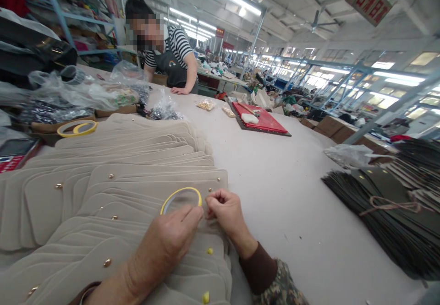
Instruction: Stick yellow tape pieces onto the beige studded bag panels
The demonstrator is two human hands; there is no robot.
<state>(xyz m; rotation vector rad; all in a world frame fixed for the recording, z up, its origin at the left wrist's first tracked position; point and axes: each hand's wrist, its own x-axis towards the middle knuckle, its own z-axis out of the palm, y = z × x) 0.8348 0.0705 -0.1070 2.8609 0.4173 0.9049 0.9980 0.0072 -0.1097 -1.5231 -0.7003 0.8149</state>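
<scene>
My left hand (173,238) is closed on a thin yellow tape ring (181,199), held upright over beige leather pieces (137,181) that are fanned out in overlapping rows and carry small gold studs. My right hand (227,213) sits just right of the ring, its fingers pinched together at the ring's edge, touching the top beige piece. What the pinch holds is too small to make out. Two small yellow bits (209,251) lie on the pieces below my hands.
A second yellow tape roll (77,128) lies at the back left beside plastic bags. A red cutting mat (260,118) lies mid-table. Dark leather pieces (385,213) are stacked at the right. A person in a striped shirt (172,55) leans on the far edge.
</scene>
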